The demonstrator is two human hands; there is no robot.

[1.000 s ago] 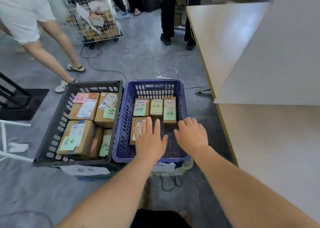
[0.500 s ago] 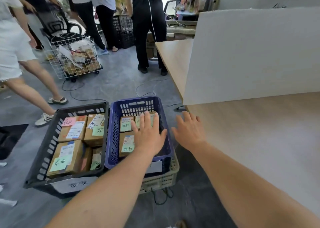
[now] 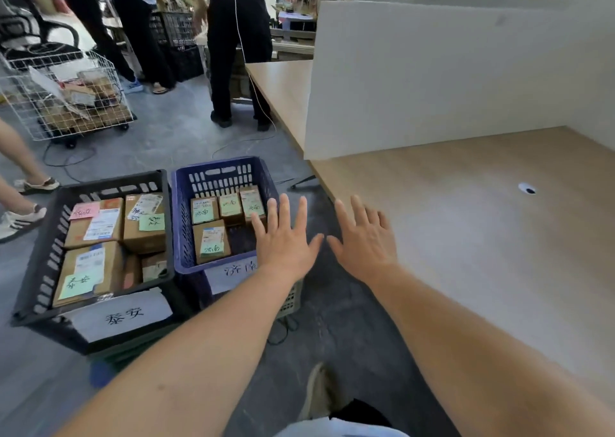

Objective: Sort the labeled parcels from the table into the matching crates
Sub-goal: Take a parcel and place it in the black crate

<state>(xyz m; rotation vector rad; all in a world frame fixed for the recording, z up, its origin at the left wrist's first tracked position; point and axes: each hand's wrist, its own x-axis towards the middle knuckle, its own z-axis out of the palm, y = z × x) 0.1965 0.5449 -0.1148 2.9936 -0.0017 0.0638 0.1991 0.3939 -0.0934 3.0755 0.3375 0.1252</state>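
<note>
Bright, even daylight from the rear; soft shadows, slight motion blur, wide-angle bending at edges.

Both hands are spread flat and empty — the left hand [image 3: 286,240] over the blue crate's [image 3: 181,223] right rim, the right hand [image 3: 364,242] beside the table [image 3: 466,237]. Labeled parcels [image 3: 211,241] fill the blue crate and the black crate [image 3: 43,253] — side by side on the floor.

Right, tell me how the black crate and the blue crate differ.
The black crate is wider than the blue crate and sits to its left. The black crate holds larger brown parcels that nearly fill it; the blue crate holds four smaller parcels, with bare floor showing at its near right. The paper signs on their fronts carry different handwritten characters. Both are slotted plastic crates holding cardboard parcels that bear green notes.
</note>
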